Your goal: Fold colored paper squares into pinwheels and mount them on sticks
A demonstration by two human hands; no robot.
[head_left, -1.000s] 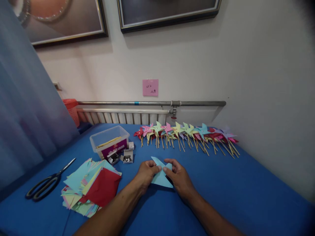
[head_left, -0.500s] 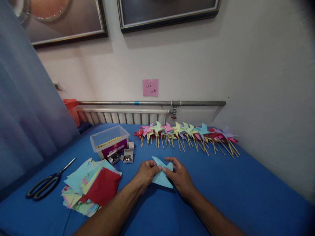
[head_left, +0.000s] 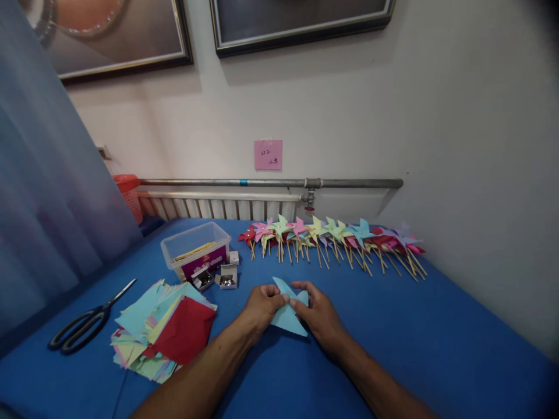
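Between my hands, above the blue cloth, is a light blue paper pinwheel (head_left: 288, 321) with some of its corners folded in. My left hand (head_left: 262, 305) pinches it near the centre, thumb on top. From the other side my right hand (head_left: 318, 311) grips it too, its thumb pressing a folded corner toward the middle and its index finger behind the paper. The fingers underneath are hidden. To the left lies a pile of coloured paper sheets (head_left: 186, 329), red on top, beside black-handled scissors (head_left: 89, 323).
Behind the pile stands a clear plastic box (head_left: 196, 238) holding thin wooden sticks. Small open boxes of metal pins (head_left: 227, 280) sit at its front. A row of finished pinwheels (head_left: 332, 233) on sticks lies along the back, below a metal pipe (head_left: 271, 183).
My right thumb and fingers have bent a right-hand corner of the light blue paper further inward. Both hands stay in nearly the same place.
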